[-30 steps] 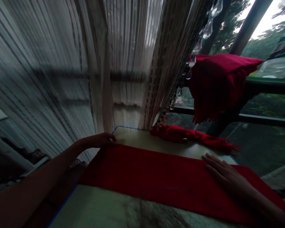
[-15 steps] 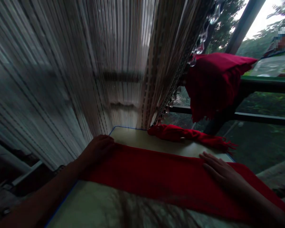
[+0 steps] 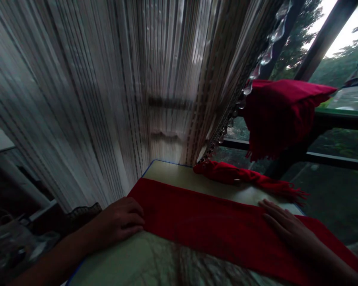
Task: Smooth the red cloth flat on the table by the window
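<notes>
A long strip of red cloth, which looks like a folded scarf, lies across a pale tabletop with a blue edge. My left hand rests at the cloth's left end by its near corner, fingers slightly bent and lying on it. Toward the right, my right hand lies flat on the cloth with its fingers stretched out past the far edge. Behind the strip, a bunched red scarf with fringe lies along the far side of the table.
A string curtain hangs beyond the table's left and far sides. Another red fringed cloth hangs over a window rail at the right. Glass-like beads dangle beside it. Clear plastic bags and clutter sit at lower left.
My left hand has slid from the cloth's far left corner toward me, to its near corner. My right hand stays flat on the cloth. The view has shifted slightly.
</notes>
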Demonstrator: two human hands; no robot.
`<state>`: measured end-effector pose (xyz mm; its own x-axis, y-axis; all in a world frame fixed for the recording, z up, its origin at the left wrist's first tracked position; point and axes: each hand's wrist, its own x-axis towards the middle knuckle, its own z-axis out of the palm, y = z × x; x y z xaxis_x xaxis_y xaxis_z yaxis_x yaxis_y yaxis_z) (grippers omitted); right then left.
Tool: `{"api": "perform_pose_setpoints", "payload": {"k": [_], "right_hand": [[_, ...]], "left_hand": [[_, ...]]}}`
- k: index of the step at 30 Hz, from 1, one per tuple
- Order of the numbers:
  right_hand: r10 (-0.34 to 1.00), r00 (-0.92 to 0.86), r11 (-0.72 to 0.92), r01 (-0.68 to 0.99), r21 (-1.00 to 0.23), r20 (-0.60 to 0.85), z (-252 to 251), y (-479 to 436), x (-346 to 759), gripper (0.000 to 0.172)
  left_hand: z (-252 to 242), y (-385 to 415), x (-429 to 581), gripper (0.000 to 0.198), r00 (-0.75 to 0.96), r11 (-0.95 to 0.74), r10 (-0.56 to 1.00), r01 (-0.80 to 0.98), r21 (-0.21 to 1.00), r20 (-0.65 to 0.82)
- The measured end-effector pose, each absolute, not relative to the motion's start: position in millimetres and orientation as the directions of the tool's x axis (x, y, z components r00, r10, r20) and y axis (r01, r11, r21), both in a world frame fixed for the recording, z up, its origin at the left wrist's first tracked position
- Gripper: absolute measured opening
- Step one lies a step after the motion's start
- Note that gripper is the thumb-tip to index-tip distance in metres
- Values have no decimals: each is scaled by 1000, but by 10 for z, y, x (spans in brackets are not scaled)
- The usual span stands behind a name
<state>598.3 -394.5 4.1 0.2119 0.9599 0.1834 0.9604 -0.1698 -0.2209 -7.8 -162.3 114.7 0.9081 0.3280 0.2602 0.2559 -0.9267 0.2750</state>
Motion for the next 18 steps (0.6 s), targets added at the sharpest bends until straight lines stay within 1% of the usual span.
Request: {"api": "perform_pose_setpoints", "payload": {"k": [2,4,7,10,12,15,18], "right_hand": [[957,210,-165,961,-221,199,27,-3938,6010,65],[953,216,-168,960,-224,214,23,-3932,6021,64],[949,220,-166,958,-234,226,43,-3923,5995,63],[947,228,-170,953,-249,226,81,-3914,5951,62],[948,229,-169,951,-260,222,98,-3910,5936,63],[952,222,-161,949,-271,212,103,-3909,5937,66],[954,226,-168,948,-270,198,101,-3911,5940,65]], "left_hand": [[1116,-1655,-104,18,905,-941,308,244,236,294],[1089,-1673,-98,21,905,-945,297,232,232,304],[1058,-1638,-63,22,896,-913,350,260,313,275],[1051,-1563,-31,22,880,-854,425,313,415,210],[1066,-1522,-10,22,880,-820,447,333,465,159],[1104,-1491,29,22,883,-788,457,344,511,111],[1129,-1489,46,23,888,-773,453,345,533,83]]}}
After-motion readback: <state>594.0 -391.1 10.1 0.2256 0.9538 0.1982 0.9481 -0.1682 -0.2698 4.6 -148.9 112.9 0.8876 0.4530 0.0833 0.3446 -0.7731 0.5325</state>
